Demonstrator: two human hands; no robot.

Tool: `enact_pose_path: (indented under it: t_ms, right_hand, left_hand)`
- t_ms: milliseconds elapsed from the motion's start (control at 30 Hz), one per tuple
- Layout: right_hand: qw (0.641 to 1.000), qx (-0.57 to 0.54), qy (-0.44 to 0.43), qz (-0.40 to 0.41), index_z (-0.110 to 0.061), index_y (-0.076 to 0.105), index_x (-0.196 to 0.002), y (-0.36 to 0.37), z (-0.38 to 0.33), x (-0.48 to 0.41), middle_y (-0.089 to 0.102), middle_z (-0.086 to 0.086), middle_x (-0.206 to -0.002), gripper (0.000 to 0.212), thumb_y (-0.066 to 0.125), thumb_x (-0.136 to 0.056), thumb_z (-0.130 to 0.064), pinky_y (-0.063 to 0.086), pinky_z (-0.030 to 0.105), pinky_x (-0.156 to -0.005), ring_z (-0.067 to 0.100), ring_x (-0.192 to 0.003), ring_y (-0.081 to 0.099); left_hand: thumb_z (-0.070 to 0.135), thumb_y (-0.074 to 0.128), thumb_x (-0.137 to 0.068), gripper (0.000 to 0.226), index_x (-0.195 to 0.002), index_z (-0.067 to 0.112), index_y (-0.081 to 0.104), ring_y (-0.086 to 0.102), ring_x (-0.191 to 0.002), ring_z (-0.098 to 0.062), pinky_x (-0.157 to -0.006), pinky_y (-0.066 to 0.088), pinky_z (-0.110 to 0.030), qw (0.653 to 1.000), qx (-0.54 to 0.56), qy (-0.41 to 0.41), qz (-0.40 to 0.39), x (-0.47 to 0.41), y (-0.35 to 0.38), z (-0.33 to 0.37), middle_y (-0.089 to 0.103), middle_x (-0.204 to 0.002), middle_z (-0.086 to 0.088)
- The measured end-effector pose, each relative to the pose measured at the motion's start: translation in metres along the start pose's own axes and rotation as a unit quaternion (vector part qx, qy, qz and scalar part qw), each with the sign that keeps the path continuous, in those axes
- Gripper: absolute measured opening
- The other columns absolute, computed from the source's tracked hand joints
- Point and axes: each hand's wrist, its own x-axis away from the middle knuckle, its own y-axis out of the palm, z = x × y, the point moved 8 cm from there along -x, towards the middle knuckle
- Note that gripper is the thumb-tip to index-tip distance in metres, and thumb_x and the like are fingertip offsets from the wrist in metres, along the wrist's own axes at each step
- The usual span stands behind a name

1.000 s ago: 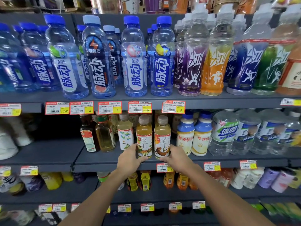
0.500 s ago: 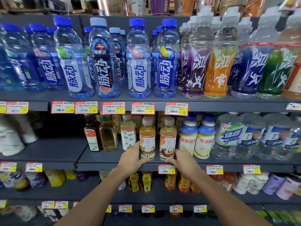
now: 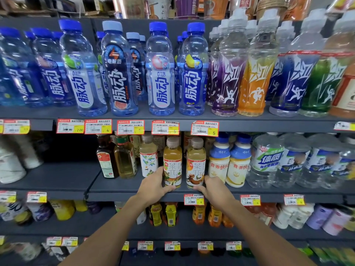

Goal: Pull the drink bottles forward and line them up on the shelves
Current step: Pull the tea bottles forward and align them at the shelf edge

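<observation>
At the front edge of the grey middle shelf (image 3: 115, 186) we still clasp two tea bottles (one apiece), as before: left hand (image 3: 153, 187) curled round the left bottle (image 3: 172, 162), right hand (image 3: 216, 191) round the right bottle (image 3: 196, 162).

Middle shelf (image 3: 123, 187): left tea bottle (image 3: 172, 162) and right tea bottle (image 3: 196, 162) upright, side by side, near the front edge. Left hand (image 3: 153, 186) grips the left one's base, thumb across its front. Right hand (image 3: 214, 190) grips the right one's base. White blue-capped bottles (image 3: 219, 166) stand just beside.
</observation>
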Motion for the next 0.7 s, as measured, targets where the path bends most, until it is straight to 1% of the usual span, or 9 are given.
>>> enact_pose_path:
  t_ms: [100,167,500,700]
  right_hand:
    - [1.000,-0.005,-0.001,0.003,-0.014,0.059,-0.102,0.0006,0.0003,-0.0008,0.066,0.003,-0.097,0.043,0.062,-0.092,-0.056,0.053,0.030,-0.076,0.016,-0.087,0.062]
    - [1.000,-0.003,-0.001,0.005,-0.014,0.059,-0.102,0.0007,0.0003,-0.0012,0.066,0.003,-0.097,0.044,0.062,-0.092,-0.056,0.054,0.031,-0.076,0.017,-0.087,0.063]
    - [1.000,0.008,-0.002,0.015,-0.018,0.054,-0.097,0.0004,-0.0009,-0.0020,0.066,0.002,-0.098,0.041,0.062,-0.091,-0.058,0.050,0.026,-0.071,0.013,-0.082,0.058]
    - [1.000,0.007,-0.005,0.020,-0.014,0.058,-0.104,0.0013,0.0002,-0.0033,0.068,0.004,-0.101,0.045,0.062,-0.091,-0.057,0.051,0.026,-0.073,0.017,-0.090,0.064]
  left_hand:
    - [0.060,0.074,-0.077,0.069,-0.130,0.032,0.041,0.059,-0.117,-0.016,-0.093,0.050,-0.035,1.000,-0.005,0.006,0.000,-0.0005,-0.0006,0.0012,0.061,-0.132,0.009]
    - [0.060,0.074,-0.078,0.069,-0.131,0.031,0.041,0.059,-0.117,-0.016,-0.093,0.050,-0.035,1.000,-0.008,0.007,0.001,-0.0006,-0.0006,0.0016,0.061,-0.133,0.008]
    - [0.060,0.074,-0.078,0.068,-0.130,0.032,0.041,0.059,-0.117,-0.017,-0.094,0.048,-0.035,1.000,-0.004,0.001,0.000,-0.0003,-0.0007,0.0022,0.061,-0.133,0.008]
    - [0.062,0.073,-0.078,0.068,-0.130,0.032,0.041,0.059,-0.116,-0.016,-0.093,0.049,-0.035,1.000,-0.010,-0.002,0.003,-0.0016,-0.0004,0.0036,0.061,-0.132,0.008]
